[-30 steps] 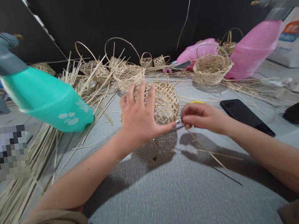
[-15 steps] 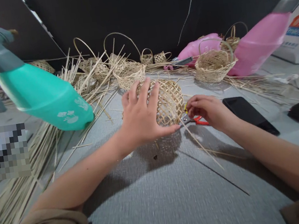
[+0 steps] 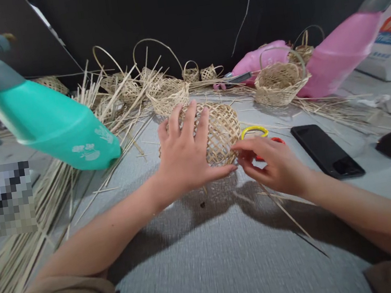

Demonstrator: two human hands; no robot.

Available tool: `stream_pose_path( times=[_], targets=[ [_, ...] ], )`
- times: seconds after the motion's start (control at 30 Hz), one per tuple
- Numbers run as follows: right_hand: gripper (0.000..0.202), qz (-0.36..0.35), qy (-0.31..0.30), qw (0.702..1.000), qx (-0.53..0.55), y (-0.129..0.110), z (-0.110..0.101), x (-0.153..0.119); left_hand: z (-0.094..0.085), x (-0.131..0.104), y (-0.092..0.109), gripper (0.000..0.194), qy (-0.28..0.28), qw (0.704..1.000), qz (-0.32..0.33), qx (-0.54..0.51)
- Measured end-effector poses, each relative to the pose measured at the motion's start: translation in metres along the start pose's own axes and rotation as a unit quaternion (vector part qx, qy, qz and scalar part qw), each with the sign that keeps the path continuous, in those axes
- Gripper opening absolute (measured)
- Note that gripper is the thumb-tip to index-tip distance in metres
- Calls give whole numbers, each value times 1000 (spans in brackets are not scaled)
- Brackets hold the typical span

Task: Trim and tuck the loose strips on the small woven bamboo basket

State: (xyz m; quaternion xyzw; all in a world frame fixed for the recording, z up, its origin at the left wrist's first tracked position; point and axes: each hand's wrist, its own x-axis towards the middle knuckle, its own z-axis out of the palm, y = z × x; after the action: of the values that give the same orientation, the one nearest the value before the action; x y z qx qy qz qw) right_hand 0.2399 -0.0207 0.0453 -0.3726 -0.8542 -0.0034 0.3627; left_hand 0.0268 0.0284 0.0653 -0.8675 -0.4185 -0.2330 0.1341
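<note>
A woven bamboo basket lies on its side on the grey table, its open lattice showing to the right of my left hand. That hand grips it from above, fingers spread across the weave and thumb stretched along the near edge. At the basket's right edge, my right hand pinches a thin bamboo strip, whose tail slants down toward me. My fingertips hide where strip and basket meet. Scissors with a yellow handle loop and a red one lie behind my right hand, partly covered.
A green spray bottle stands left, beside piled bamboo strips. A pink spray bottle and a handled basket are back right. A black phone lies right of my hand. More small baskets line the dark wall.
My right hand has shifted left and toward me, against the basket's edge, uncovering the yellow scissor loop. My left hand stays on the basket.
</note>
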Motion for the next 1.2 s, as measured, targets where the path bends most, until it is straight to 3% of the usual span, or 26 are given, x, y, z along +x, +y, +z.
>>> stream_pose_path(
  times=[0.13,0.33,0.57,0.73,0.97,1.2],
  targets=[
    [33,44,-31,999,-11,1,5,-7,-2,1,-3,130,-27,1000,4,-1],
    [32,-30,49,997,-58,-2,14,-11,-1,-1,-2,129,-14,1000,9,13],
    [37,-37,48,998,-35,-5,16,-12,-3,-2,1,126,-6,1000,12,16],
    [36,-26,33,999,-7,-6,15,-11,-5,-1,2,124,-16,1000,4,15],
    [24,63,32,998,6,-7,7,-7,-8,2,3,128,-45,998,-19,27],
    [23,27,48,998,-8,-11,5,-7,-7,0,5,123,-39,999,-16,29]
  ],
)
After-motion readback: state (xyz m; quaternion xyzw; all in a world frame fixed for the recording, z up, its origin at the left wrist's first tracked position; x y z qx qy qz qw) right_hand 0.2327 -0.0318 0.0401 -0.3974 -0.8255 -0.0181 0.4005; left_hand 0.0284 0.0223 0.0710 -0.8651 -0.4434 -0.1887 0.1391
